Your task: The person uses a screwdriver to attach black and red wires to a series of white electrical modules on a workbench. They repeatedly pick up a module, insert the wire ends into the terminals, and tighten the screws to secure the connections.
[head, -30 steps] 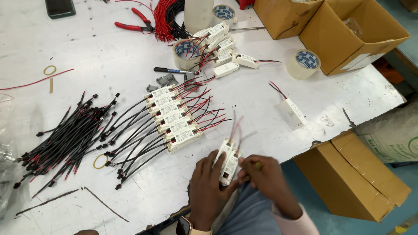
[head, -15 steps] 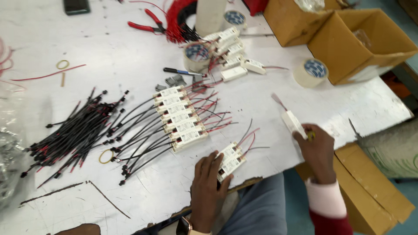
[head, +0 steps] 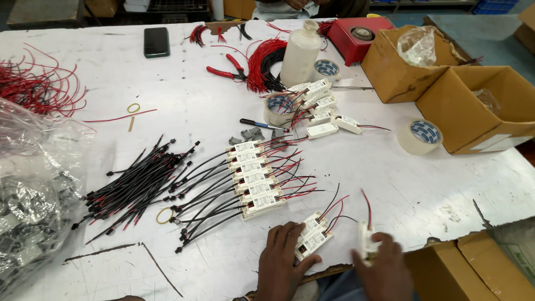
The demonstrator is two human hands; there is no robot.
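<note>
Head view, from left to right: a clear plastic bag (head: 39, 195) of small grey parts slumps at the counter (head: 184, 83) edge, with loose red wires (head: 39, 89) behind it. Next comes a fan of black leads (head: 134, 184), and beside it a neat row of white driver modules (head: 253, 178), stacked side by side with black leads out to the left and red ones to the right, probably kept aligned so they stay sorted. At the near edge the left hand (head: 281, 262) lies flat, fingers spread, pressing a pair of white modules (head: 313, 237) against the counter, likely to steady them; their long axis runs diagonally, up and to the right, where their red and black wires trail off. Just beside it the right hand (head: 382, 265) pinches a single white module (head: 366, 242) upright, its long axis roughly vertical and its red wire rising from the top. Farther right sit a tape roll (head: 421, 136) and open cardboard boxes (head: 473, 106).
</note>
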